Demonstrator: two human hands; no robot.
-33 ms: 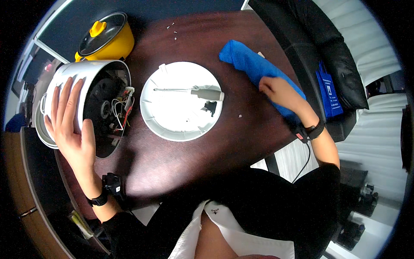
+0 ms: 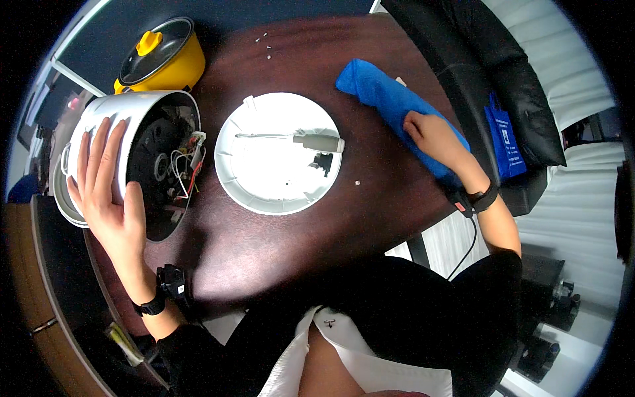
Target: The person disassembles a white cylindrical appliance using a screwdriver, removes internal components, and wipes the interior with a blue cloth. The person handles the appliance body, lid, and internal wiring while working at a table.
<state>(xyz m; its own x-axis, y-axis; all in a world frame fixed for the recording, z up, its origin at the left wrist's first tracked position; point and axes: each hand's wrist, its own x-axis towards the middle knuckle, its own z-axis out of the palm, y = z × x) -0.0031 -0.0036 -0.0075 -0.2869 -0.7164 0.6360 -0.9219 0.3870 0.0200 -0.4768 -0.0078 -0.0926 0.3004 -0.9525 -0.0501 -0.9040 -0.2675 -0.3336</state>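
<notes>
My left hand point(image 2: 109, 192) lies flat, fingers spread, against the white wall of an appliance housing like a rice cooker body point(image 2: 149, 100), which is tipped on its side. Its dark underside faces right, with several loose wires point(image 2: 193, 169) showing. My right hand point(image 2: 436, 140) is curled closed over a rolled blue towel point(image 2: 377, 89); whatever its fingers may hold is hidden. Between the hands sits a round white base cover point(image 2: 231, 182). In it lie a screwdriver point(image 2: 317, 142) with a grey handle and a small black part point(image 2: 322, 163). A tiny pale piece point(image 2: 358, 183) rests right of the cover.
A yellow pot point(image 2: 178, 69) with a glass lid stands at the back left, close to the housing. Several small screws point(image 2: 268, 47) lie at the far side of the table point(image 2: 284, 248). Beyond the right edge are a black sofa point(image 2: 456, 79) and a blue bag point(image 2: 506, 142).
The tiny pale piece has shifted left and slightly nearer, toward the white cover. My right hand has moved slightly right, its fingers more curled. My left hand stays in place.
</notes>
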